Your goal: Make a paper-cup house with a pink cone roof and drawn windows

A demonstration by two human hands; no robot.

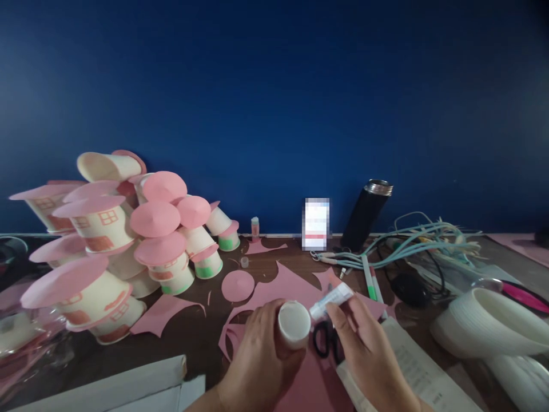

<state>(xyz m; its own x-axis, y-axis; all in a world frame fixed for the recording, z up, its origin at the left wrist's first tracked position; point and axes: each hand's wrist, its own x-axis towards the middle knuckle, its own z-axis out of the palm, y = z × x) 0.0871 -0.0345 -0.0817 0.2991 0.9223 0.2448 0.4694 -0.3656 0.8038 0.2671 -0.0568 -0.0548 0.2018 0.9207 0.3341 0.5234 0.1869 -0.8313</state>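
My left hand is wrapped around a white paper cup, whose closed, round end faces up. Between the thumb and fingers of my right hand is a small white glue bottle with printing on it, tilted with its lower end close to the cup's edge. I cannot tell whether they touch. Black-handled scissors lie between my hands, on pink paper. A shallow pink paper cone rests on the table beyond my left hand.
Paper-cup houses with pink roofs are piled at left. Pink paper offcuts cover the middle. A black flask, a lit screen and pale blue cables stand or lie along the blue wall. Stacked white cups lie at right.
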